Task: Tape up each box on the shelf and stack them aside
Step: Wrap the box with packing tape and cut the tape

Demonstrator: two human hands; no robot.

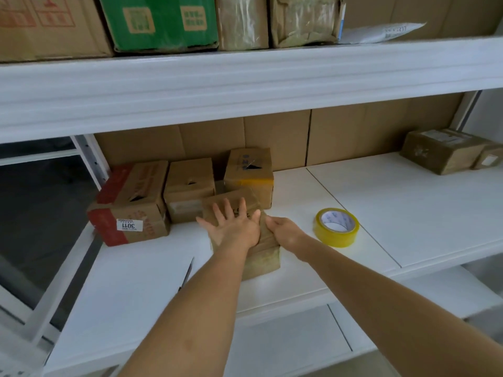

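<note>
Head camera looks down two bare forearms reaching over the white shelf point(152, 289) toward a small brown box point(265, 257) standing near its front edge. On top of that box the left hand point(231, 225) lies flat, fingers spread and straight, pressing down. Just beside it the right hand point(283, 231) has its fingers curled against the box's right upper edge (whether they pinch tape or only the cardboard, I cannot tell). To the right of the box, apart from it, a roll of yellow tape point(337, 227) lies flat on the shelf. Behind and to the left stand three more cartons in a row: a red-striped box point(130, 205) with a white label, a plain box point(189, 187) next to it, and a taller yellow-banded box point(249, 172) touching the small one's far side. Far right, two taped parcels point(449, 151) sit by the cardboard backing. Above, the upper shelf point(245, 85) carries a green carton point(160, 21) among brown ones.
</note>
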